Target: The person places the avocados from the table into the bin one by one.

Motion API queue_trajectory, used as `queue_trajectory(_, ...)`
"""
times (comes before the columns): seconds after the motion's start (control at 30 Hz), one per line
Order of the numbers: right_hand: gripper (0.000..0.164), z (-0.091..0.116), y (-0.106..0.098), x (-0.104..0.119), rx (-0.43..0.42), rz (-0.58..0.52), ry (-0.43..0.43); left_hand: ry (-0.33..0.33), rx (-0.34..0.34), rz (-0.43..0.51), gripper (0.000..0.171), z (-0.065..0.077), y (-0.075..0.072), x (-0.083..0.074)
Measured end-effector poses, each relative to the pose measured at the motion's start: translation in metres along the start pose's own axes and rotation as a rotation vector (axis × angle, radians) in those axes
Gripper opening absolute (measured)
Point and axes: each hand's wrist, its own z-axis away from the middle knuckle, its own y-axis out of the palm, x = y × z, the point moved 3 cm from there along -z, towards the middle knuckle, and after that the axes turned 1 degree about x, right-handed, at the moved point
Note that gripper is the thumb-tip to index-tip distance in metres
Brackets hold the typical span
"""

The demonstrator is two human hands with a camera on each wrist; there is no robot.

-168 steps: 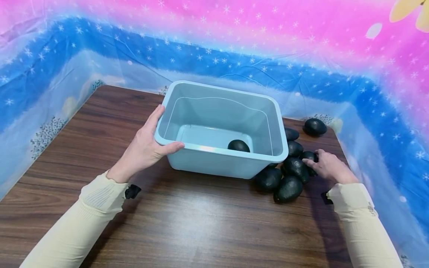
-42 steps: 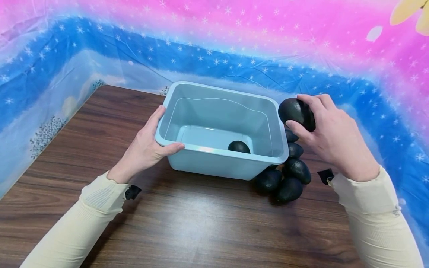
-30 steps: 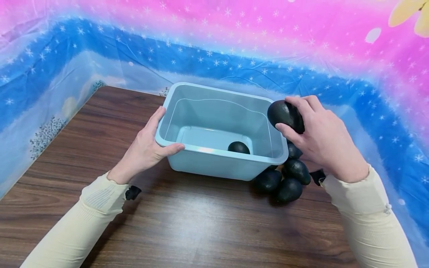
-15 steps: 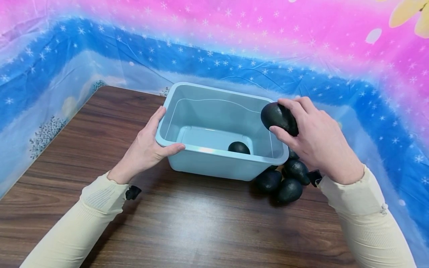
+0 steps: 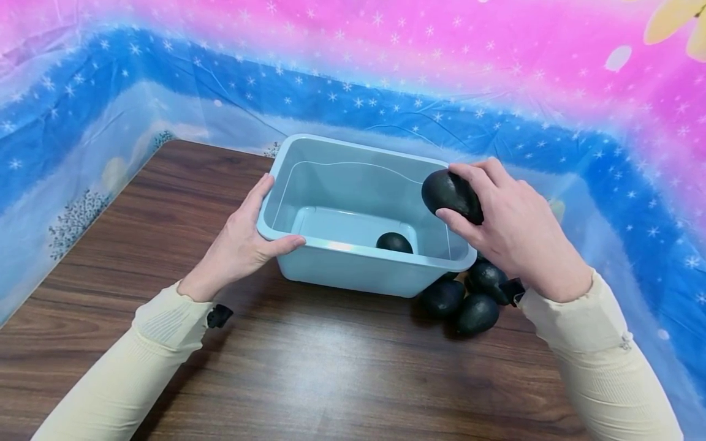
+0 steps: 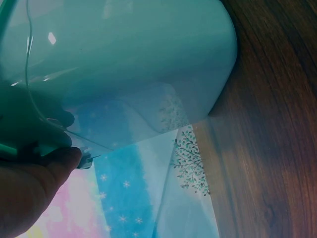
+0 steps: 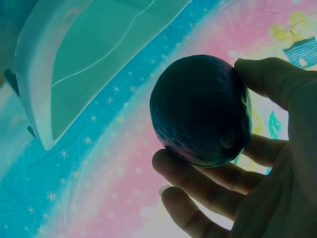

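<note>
Now the right hand (image 5: 513, 223) grips a dark avocado (image 5: 448, 193) near the right edge of the tub (image 5: 353, 266); the left hand (image 5: 234, 245) holds its front left corner. Seems like putting-in; next calls for lowering the avocado inside.

Head view: the bin (image 5: 353, 269) conceals the base of the inner avocado (image 5: 394, 242); bin and right hand (image 5: 513, 226) partly obscure the avocado pile (image 5: 477, 313), count apparently indeterminate. Left wrist view: edge crops left hand (image 6: 29, 196).

A dark avocado (image 5: 449, 193) is held near an upright blue tub (image 5: 353, 268).
</note>
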Motion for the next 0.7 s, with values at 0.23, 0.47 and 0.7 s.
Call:
queue_trajectory(0.23,0.063,0.0,0.001,-0.001,-0.01,0.011,-0.027,0.001,-0.007,-0.007,0.103,-0.001,0.001,0.003)
queue_trajectory(0.47,0.061,0.003,-0.003,-0.006,-0.002,0.015,0.021,-0.015,0.003,-0.021,0.104,-0.001,0.001,0.003)
queue_trajectory(0.7,0.06,0.008,-0.004,-0.014,-0.003,0.025,0.061,-0.008,0.005,0.002,0.103,-0.001,0.001,0.001)
